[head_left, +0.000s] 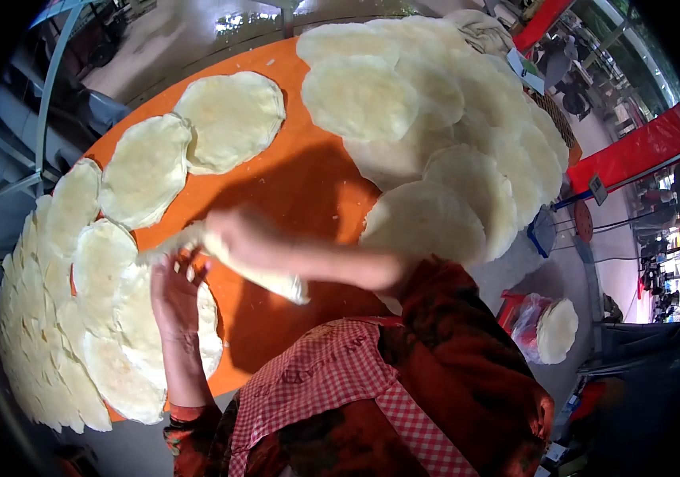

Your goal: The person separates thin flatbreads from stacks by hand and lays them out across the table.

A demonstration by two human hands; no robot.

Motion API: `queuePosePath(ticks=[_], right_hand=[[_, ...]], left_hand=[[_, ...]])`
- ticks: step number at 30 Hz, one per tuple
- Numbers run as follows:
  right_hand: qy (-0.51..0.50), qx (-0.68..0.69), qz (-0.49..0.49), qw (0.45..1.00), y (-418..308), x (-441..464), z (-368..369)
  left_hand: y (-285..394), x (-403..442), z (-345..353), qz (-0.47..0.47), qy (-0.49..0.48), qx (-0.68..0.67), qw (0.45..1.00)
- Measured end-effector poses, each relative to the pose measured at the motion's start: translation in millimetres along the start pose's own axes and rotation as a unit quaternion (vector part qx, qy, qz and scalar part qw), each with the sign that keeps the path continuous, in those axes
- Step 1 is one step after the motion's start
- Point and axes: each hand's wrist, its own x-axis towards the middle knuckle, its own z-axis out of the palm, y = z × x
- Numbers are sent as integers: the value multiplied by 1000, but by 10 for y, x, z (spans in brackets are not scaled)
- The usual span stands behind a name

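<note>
My right hand (pixel 238 237), smeared by motion, is closed on a folded flatbread (pixel 268 280). One end of this thin pale sheet sticks out to the lower right, the other reaches left toward my left hand. My left hand (pixel 176 292) has its fingers apart and slightly bent, just below the left end of the folded sheet. Whether the fingertips touch it I cannot tell. Under and beside my left hand lie overlapping round flatbreads (pixel 121 370) on the orange table (pixel 308 195).
Stacks of flatbreads (pixel 230 119) lie along the table's far left edge, with many overlapping ones (pixel 26 318) at far left. More single sheets (pixel 423 226) spread over the right side. A crumpled cloth (pixel 479 33) lies at the back right. A bagged stack (pixel 556 330) stands at right.
</note>
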Motion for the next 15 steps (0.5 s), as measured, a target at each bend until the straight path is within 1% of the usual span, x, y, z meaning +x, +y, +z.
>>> queuePosePath(ticks=[1, 2, 3, 5, 6, 7, 8, 9, 10, 11, 12, 13, 14, 15], right_hand=[[82, 42, -50, 995, 219, 204, -145], [145, 155, 11, 977, 151, 202, -503], [168, 162, 68, 970, 97, 132, -920], [201, 287, 35, 936, 204, -171, -1593], [288, 210, 78, 931, 721, -223, -1880], [312, 73, 101, 942, 749, -456, -2120], [310, 159, 113, 931, 978, -686, -2285], [330, 100, 171, 923, 1173, -918, -2400], [348, 41, 226, 909, 1371, -1142, -2461], [364, 17, 279, 889, 1628, -1325, -2447], [376, -3, 331, 866, 1883, -1508, -2432], [397, -81, 290, 867, 2575, -1822, -2476], [418, -163, 252, 857, 3250, -2127, -2519], [439, -229, 256, 830, 3234, -2142, -2402]], left_hand=[[185, -7, 297, 69, -14, 62, 996], [320, -31, 489, 109, -22, 89, 990], [399, -50, 570, 150, -28, 115, 982], [349, -77, 461, 137, -15, 160, 977], [267, -72, 374, 131, -8, 182, 975], [55, -44, 186, 102, 16, 168, 980], [-184, -44, 47, 72, 47, 160, 983], [-417, -62, -62, 48, 59, 174, 982], [-702, -75, -232, 43, 45, 176, 982], [-1034, -63, -430, 35, 35, 186, 981], [-1332, -88, -636, 26, 20, 232, 972], [-1456, -130, -591, 60, 41, 355, 932], [-1607, -128, -654, 121, 24, 414, 902], [-1722, -117, -701, 180, 5, 470, 864]])
